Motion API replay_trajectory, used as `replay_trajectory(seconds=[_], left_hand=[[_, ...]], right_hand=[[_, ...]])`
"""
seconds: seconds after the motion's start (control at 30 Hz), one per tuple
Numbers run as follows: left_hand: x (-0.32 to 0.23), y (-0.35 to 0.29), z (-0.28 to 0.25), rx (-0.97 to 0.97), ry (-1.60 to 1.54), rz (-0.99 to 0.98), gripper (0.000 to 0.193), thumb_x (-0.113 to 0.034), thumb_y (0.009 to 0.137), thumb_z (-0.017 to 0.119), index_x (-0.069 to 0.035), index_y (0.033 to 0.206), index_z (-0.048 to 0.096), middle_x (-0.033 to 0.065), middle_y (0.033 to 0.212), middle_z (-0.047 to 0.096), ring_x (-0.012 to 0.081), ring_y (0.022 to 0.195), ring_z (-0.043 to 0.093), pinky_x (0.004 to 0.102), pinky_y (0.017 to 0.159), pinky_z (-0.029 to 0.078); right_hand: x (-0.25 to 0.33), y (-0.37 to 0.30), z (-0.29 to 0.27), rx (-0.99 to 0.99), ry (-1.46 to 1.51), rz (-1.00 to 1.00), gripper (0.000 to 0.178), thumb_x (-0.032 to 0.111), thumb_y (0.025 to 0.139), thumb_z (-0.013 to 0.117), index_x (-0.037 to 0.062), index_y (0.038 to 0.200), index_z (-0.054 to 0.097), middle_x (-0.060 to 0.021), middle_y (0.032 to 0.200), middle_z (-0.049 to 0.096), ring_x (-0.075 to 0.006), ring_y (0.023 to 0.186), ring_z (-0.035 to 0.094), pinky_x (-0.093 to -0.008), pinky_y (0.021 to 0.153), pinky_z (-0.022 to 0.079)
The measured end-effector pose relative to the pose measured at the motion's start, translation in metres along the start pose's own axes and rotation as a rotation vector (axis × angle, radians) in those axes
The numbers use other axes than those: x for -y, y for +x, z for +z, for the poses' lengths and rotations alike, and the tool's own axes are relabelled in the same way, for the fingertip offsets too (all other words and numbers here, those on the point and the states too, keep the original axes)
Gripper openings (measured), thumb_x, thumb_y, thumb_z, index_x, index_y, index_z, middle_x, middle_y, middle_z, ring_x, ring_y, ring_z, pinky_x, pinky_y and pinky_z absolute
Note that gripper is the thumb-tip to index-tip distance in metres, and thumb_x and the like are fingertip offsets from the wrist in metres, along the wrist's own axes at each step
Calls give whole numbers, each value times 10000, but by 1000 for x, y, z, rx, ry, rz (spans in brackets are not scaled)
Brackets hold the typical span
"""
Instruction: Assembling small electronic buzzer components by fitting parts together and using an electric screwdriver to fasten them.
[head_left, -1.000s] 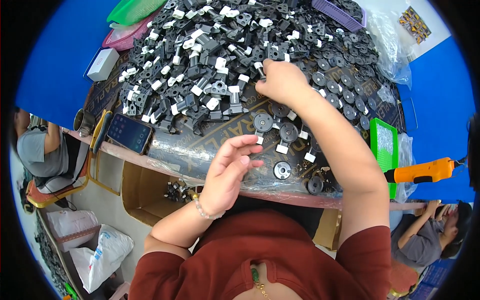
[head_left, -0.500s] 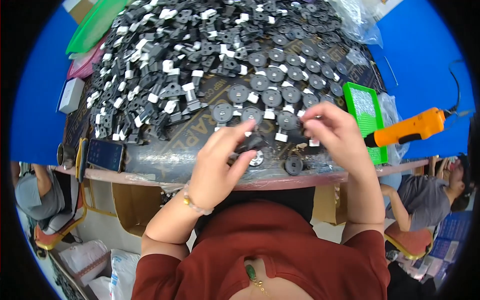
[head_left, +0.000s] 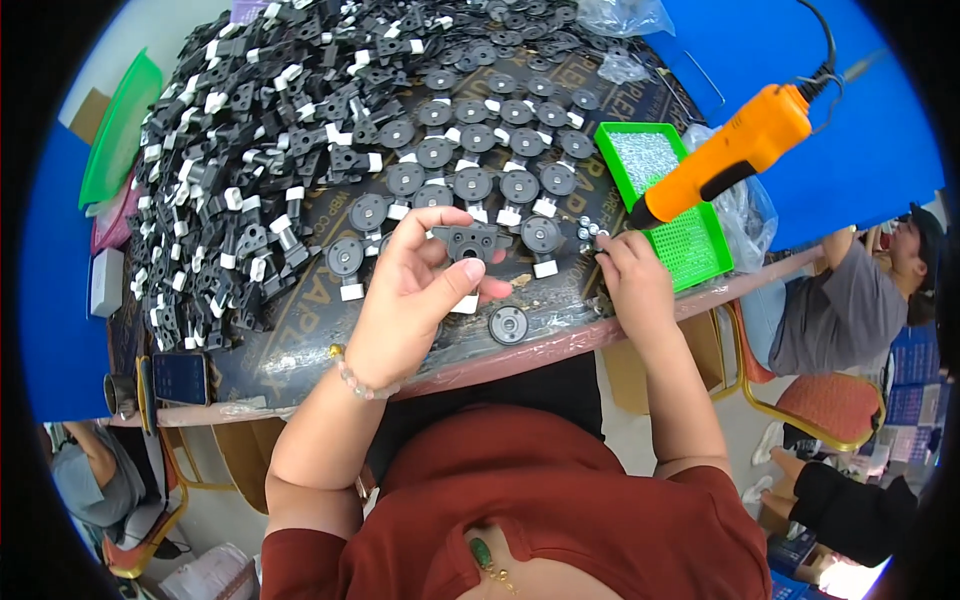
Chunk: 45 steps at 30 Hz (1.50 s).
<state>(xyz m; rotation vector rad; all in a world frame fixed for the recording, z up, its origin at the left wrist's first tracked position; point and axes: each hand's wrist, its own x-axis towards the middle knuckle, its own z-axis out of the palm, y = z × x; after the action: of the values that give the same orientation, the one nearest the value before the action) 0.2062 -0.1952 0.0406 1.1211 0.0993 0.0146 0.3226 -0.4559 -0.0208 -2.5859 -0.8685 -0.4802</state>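
Observation:
My left hand [head_left: 415,280] is closed on a black plastic bracket [head_left: 470,243] with several holes, held up over the table's near side, thumb across its lower edge. At the edge of a few small silvery screws [head_left: 590,228] is my right hand [head_left: 638,285], its fingertips pinched together; whether a screw is between them is hidden. Between the hands stands a black disc joined to a white block, the nearest wheel piece [head_left: 541,235]. One loose black disc [head_left: 508,324] lies by the table's front edge.
Rows of wheel pieces [head_left: 472,183] fill the middle. A big heap of black and white parts [head_left: 250,140] covers the left. At right, an orange electric screwdriver [head_left: 735,150] slants over a green tray [head_left: 690,250] of screws. A phone [head_left: 182,378] lies near left.
The view has shifted, so the table lies turned. My right hand has moved from the wheel pieces to the screws beside the tray. The bracket in my left hand now shows plainly.

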Motion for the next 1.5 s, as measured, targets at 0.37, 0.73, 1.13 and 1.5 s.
replay_trajectory(seconds=[0.37, 0.73, 1.13, 1.5], left_hand=[[39, -22, 7, 1, -148, -103, 512, 10, 938, 573, -45, 1413, 392, 243, 1250, 615, 305, 1090, 677, 417, 959, 537], [58, -30, 17, 37, -164, -227, 500, 67, 973, 543, -63, 1427, 379, 85, 1149, 605, 142, 1039, 651, 291, 907, 566], [40, -60, -24, -196, -147, -141, 338, -74, 992, 583, -23, 1307, 473, 223, 1124, 677, 285, 925, 729, 356, 750, 618], [36, -74, -37, -233, -186, -99, 344, -24, 1005, 515, -22, 1344, 459, 219, 1169, 654, 286, 1038, 702, 367, 853, 590]], right_hand=[[20, 2, -31, 180, 525, 228, 60, 37, 833, 719, 16, 849, 666, -64, 838, 606, -196, 697, 610, -302, 620, 480], [76, 11, -36, 318, 795, -100, 88, 38, 868, 689, 23, 954, 677, -110, 978, 580, -264, 890, 619, -351, 770, 507], [75, 5, -19, 283, 390, -225, 399, 283, 787, 806, 35, 1071, 676, -118, 967, 637, -311, 882, 645, -405, 769, 537], [89, 1, -20, 410, 209, -165, 541, 283, 772, 816, -12, 1187, 632, -137, 1033, 599, -332, 967, 627, -412, 828, 533]])
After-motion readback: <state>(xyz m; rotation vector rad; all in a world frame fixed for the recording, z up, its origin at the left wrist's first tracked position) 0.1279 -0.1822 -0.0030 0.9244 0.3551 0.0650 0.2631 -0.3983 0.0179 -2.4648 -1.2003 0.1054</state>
